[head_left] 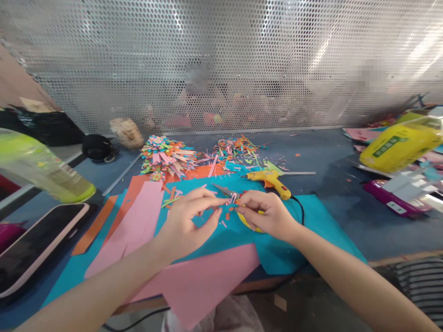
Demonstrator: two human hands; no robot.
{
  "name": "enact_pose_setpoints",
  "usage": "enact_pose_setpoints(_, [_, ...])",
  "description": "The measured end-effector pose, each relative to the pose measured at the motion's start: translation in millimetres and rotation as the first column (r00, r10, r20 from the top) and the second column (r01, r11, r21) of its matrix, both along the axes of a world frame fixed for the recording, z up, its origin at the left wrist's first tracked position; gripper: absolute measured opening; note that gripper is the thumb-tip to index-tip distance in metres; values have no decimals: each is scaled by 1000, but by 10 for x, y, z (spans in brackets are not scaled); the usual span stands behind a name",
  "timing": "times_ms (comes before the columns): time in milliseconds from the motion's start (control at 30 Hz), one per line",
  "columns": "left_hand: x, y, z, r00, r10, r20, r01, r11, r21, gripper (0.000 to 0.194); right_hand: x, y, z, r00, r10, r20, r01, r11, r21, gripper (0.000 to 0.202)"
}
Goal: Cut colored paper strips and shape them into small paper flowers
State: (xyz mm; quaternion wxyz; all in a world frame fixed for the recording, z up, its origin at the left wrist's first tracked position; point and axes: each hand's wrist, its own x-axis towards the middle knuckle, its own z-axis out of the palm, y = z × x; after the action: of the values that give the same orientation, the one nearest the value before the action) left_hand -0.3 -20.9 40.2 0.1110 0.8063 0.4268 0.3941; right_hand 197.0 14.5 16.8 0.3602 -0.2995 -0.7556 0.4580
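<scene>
A small folded pink paper strip is between my two hands, over a blue paper sheet. My right hand is closed in a pinch at the strip's right side. My left hand has its thumb and index finger apart, the index fingertip close to the strip; whether it touches I cannot tell. Scissors with yellow handles lie beneath, partly hidden by my right hand. Behind them rests a yellow glue gun. Small paper scraps are scattered around my fingers.
Pink paper sheets lie in front and left, near a phone and a green bottle. A mound of paper pieces stands behind. At right are a yellow package and a purple object. A perforated metal panel borders the back.
</scene>
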Motion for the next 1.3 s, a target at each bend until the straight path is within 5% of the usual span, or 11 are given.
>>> enact_pose_setpoints(1033, [-7, 1, -19, 998, -23, -52, 28, 995, 95, 21, 8, 3, 10, 999, 12, -44, -15, 997, -73, 15])
enact_pose_setpoints(1300, [-24, 29, -18, 992, -75, 104, 81, 995, -52, 19, 2, 28, 14, 994, 36, -99, -46, 994, -97, 16])
